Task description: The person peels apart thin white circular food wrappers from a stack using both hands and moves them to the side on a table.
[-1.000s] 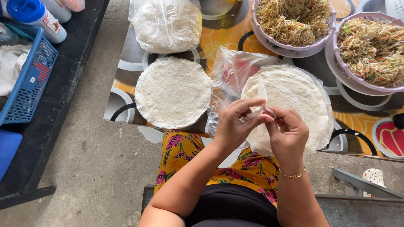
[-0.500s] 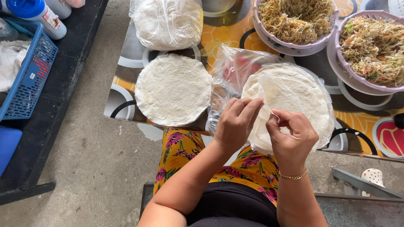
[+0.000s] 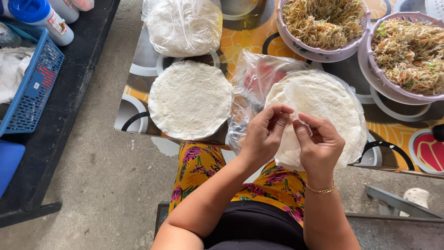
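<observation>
Thin, pale, round wrapper sheets (image 3: 323, 102) lay stacked on a crinkled clear plastic bag (image 3: 259, 78) at the near edge of the patterned orange and grey surface (image 3: 249, 37), partly overhanging it toward the person's lap, which kept the stack within easy reach of both hands. The left hand (image 3: 264, 134) pinched the rim of the top sheet between thumb and fingertips, and the right hand (image 3: 319, 143) pinched the same rim just beside it, fingers curled closed on the thin edge; holding it at two close points looked like a way to tease one sheet free of the stack without tearing it. A single flat white round wrapper (image 3: 190, 99) lay spread by itself to the left of the stack, apart from it, apparently laid out flat so it could be worked on. Behind it sat a clear bag of more white wrappers (image 3: 182, 25), tied shut and kept out of the way. Two pale lilac bowls of shredded vegetable filling (image 3: 323, 21) (image 3: 407, 51) stood at the far right of the surface, near the stack but not touching it. A blue plastic basket (image 3: 30, 92) rested on a dark bench (image 3: 69, 106) off to the left, well apart.
</observation>
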